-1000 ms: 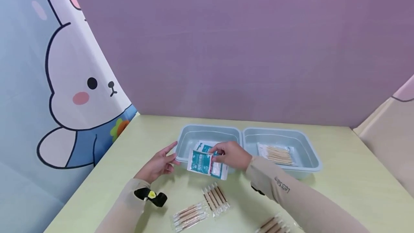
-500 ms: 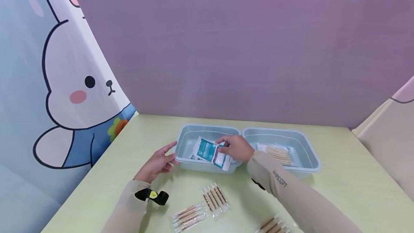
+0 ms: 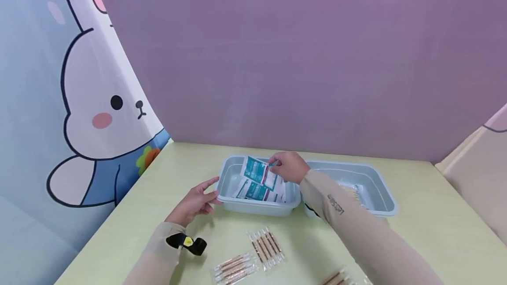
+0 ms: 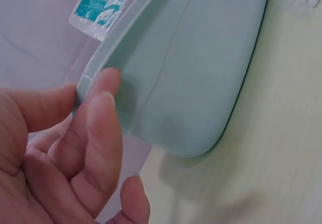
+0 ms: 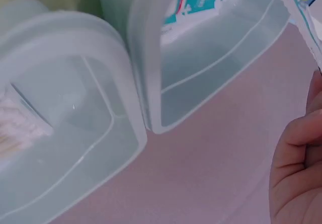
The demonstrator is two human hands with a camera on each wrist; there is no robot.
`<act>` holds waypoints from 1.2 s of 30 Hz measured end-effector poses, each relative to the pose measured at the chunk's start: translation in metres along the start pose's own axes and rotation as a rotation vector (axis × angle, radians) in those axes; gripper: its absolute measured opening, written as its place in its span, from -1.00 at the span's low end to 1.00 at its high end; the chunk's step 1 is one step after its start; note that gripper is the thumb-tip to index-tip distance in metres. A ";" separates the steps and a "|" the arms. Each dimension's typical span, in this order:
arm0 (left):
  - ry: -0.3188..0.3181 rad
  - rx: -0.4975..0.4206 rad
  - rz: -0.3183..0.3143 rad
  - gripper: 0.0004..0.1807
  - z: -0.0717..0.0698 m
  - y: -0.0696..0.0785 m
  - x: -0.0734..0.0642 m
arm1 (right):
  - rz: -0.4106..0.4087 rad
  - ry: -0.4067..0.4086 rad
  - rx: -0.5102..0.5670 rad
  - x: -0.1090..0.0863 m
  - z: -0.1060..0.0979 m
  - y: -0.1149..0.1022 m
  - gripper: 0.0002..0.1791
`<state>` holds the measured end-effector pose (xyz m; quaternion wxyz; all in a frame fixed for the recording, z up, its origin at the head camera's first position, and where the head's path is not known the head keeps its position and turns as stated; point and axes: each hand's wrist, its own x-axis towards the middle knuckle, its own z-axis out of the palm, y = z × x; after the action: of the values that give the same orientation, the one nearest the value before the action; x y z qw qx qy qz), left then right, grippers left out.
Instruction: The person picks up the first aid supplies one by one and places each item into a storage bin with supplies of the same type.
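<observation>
My left hand (image 3: pixel 194 203) pinches the left end of the left pale blue plastic tub (image 3: pixel 253 208); in the left wrist view, thumb and fingertips meet at its rim (image 4: pixel 95 65). Over that tub, my right hand (image 3: pixel 291 168) pinches a teal-and-white packet (image 3: pixel 255 170) by its right side. Below it, more teal-and-white packets (image 3: pixel 255 191) lie inside the tub, partly overlapped by the held one. The right wrist view catches the held packet (image 5: pixel 304 27) almost edge-on, above the fingers.
A second pale blue tub (image 3: pixel 366 167) adjoins on the right, with a pack of cotton swabs (image 3: pixel 350 190) partly behind my right sleeve. Clear packs of brown-stemmed swabs (image 3: pixel 266 246) lie on the yellow table in front. A purple backdrop (image 3: pixel 301 78) rises behind the tubs.
My right hand has moved back and up with the packet, which no longer hangs over the tub's front wall. Packets inside the left tub now show more. The left hand stays at the rim.
</observation>
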<state>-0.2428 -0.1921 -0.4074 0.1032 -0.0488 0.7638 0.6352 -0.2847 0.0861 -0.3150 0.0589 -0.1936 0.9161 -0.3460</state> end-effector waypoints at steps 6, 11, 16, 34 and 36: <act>-0.038 -0.054 -0.011 -0.39 -0.001 -0.003 -0.001 | 0.054 0.014 -0.004 0.010 -0.002 0.004 -0.78; -0.050 -0.067 0.002 -0.38 0.001 -0.003 -0.003 | 0.085 0.010 -0.021 0.019 -0.002 0.008 -0.80; -0.035 -0.062 -0.006 -0.39 0.003 -0.002 -0.004 | 0.128 -0.008 -0.002 0.026 0.002 0.010 -0.81; -0.026 -0.063 -0.023 -0.40 0.001 -0.006 -0.005 | 0.107 -0.069 -0.056 0.038 0.029 0.004 -0.85; -0.020 -0.066 -0.020 -0.41 0.001 -0.005 -0.005 | 0.124 -0.071 -0.061 0.038 0.030 0.002 -0.84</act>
<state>-0.2370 -0.1921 -0.4118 0.1157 -0.0535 0.7409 0.6594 -0.3134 0.0538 -0.3376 0.1068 -0.1506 0.9338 -0.3064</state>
